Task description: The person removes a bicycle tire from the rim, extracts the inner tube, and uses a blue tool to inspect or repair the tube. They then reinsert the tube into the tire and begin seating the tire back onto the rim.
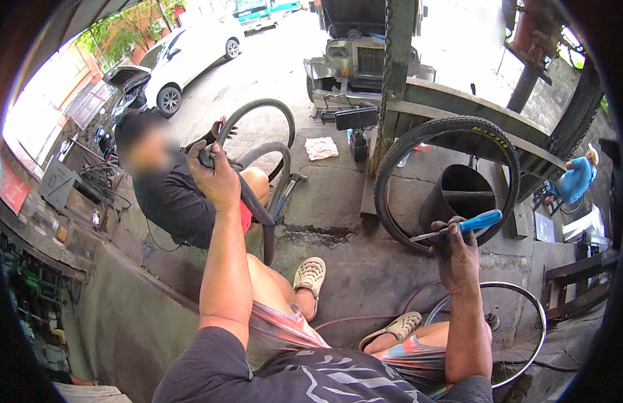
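Note:
My left hand (pixel 214 171) is raised at the left, its fingers closed around a dark grey piece that looks like part of a bicycle inner tube. A puffed-up stretch of the inner tube (pixel 255 205) hangs just below and beside this hand, bending in a loop. In my right hand (pixel 457 258) is a screwdriver (pixel 481 221) with a blue handle, its metal shaft pointing left. Behind the screwdriver a black knobby bicycle tire (pixel 385 181) stands upright, leaning on a dark metal cylinder (pixel 436 205). A bare wheel rim (pixel 541 322) lies by my right leg.
A person in dark clothes (pixel 170 201) sits close at the left, near a thin hoop (pixel 261 103). A hammer (pixel 289 190) is beside the tube. A pinkish cloth (pixel 321 148) lies on the ground. Beyond are a wooden post (pixel 395 74), a parked vehicle (pixel 365 64) and a white car (pixel 190 57).

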The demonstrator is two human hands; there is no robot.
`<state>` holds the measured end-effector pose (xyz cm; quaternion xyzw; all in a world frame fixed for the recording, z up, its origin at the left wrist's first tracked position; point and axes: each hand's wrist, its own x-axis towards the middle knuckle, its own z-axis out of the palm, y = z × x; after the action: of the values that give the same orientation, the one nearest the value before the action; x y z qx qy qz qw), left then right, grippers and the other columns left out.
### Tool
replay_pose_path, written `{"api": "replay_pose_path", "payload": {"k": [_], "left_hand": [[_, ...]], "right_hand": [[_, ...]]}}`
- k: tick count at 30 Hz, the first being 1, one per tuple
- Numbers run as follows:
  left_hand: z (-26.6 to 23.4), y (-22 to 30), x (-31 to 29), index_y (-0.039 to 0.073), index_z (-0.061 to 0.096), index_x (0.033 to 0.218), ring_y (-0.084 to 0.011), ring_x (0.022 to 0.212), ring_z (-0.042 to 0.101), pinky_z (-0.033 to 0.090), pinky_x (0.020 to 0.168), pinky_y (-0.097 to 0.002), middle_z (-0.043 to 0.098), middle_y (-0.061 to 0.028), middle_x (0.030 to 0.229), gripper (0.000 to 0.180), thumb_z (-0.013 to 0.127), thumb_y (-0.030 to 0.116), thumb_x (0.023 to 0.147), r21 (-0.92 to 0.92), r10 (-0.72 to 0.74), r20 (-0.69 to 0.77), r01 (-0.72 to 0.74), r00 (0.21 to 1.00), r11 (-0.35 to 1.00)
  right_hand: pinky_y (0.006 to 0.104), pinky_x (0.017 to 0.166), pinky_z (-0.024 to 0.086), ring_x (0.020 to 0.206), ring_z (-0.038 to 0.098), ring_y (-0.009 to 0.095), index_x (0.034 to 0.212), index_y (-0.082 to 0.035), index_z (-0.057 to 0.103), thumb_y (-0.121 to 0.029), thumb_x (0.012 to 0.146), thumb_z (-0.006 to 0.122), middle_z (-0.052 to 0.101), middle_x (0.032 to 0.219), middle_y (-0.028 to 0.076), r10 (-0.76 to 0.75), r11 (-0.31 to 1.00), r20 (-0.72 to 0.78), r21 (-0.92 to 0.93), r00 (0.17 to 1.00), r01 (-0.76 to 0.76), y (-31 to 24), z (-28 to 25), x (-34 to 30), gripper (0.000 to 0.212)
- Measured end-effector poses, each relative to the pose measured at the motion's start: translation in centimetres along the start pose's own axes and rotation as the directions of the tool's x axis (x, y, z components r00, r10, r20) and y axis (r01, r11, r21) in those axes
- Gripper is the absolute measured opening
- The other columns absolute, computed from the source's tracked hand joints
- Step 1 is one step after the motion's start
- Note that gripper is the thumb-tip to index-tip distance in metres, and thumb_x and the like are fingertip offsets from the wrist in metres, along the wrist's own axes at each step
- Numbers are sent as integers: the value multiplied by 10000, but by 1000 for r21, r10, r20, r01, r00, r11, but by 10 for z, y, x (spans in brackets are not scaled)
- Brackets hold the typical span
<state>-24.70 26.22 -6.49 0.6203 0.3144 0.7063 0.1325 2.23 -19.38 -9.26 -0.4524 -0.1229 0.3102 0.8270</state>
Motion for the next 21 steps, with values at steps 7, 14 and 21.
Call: {"api": "replay_pose_path", "payload": {"k": [7,14,21], "left_hand": [[-2,30,-3,-18,636,1263,-191,916,680,564,859,-342,693,-111,1092,319,790,185,1071,-45,-106,-20,105,994,993],[0,23,-6,15,662,1259,-176,960,649,546,885,-330,672,-84,1139,263,778,115,1046,20,22,4,-23,1000,1000],[1,18,-9,27,683,1268,-212,926,672,549,868,-377,699,-89,1062,317,821,122,999,26,-81,21,80,997,996]], "right_hand": [[362,796,661,900,787,247,1317,-114,580,-145,1080,786,809,1114,159,-73,994,-96,-82,993,66,5,2,2,316],[345,830,704,929,805,220,1268,-91,673,25,1023,772,807,1119,121,49,996,-58,72,997,-44,0,-9,3,288],[380,913,658,956,775,250,1178,-72,673,40,993,769,794,1097,153,53,998,-85,46,995,-49,3,-1,2,236]]}}
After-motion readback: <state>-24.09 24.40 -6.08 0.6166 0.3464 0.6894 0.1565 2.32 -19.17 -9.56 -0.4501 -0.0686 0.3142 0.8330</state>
